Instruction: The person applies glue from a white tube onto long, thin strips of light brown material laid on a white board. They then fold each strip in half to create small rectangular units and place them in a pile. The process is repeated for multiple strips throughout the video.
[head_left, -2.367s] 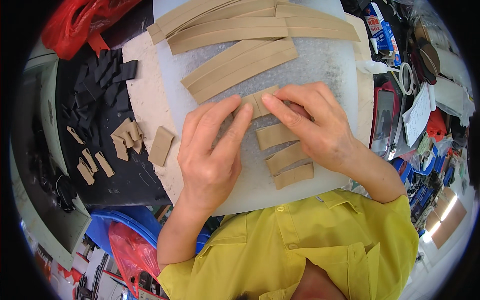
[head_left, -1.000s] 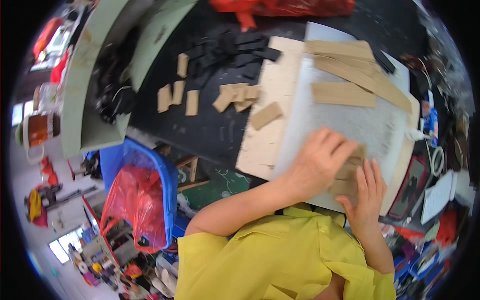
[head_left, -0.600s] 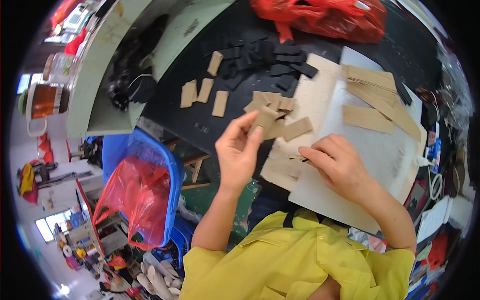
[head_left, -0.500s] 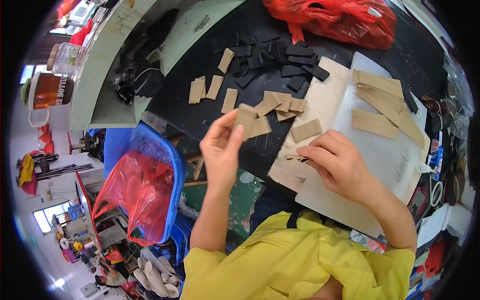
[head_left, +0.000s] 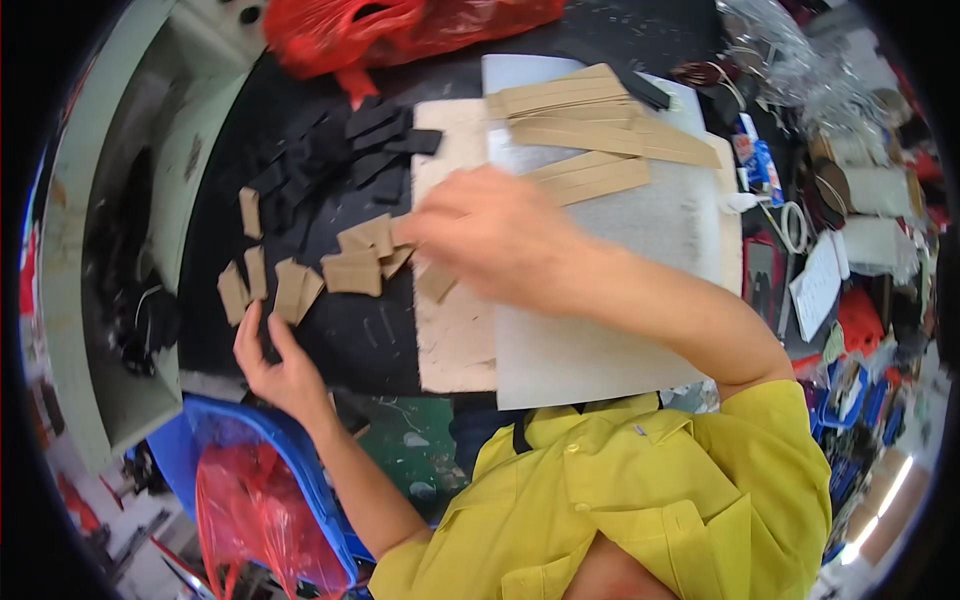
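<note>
My left hand point(head_left: 280, 372) is empty, its thumb and fingers spread. The fingertips are just short of a few folded tan fabric pieces point(head_left: 291, 290) on the black table point(head_left: 350, 350). My right hand point(head_left: 495, 238) is smeared by motion over the left part of the pale board point(head_left: 455, 350). Its fingers reach a small heap of tan folded pieces point(head_left: 352, 272), and whether they grip one is hidden. One more tan piece point(head_left: 436, 283) lies partly under this hand. Farther left are a slim upright tan piece point(head_left: 250, 213) and others beside it.
Black folded pieces point(head_left: 300, 170) are heaped behind the tan ones. Long tan strips point(head_left: 585, 110) lie on a translucent sheet point(head_left: 600, 340) on the board. A red plastic bag point(head_left: 400, 30) sits at the back. A blue bin point(head_left: 285, 455) with another red bag stands at lower left.
The view has turned right. My left hand has let go of the folded tan piece it held. My right hand has moved away from the near board; the folded strip it pinched no longer shows.
</note>
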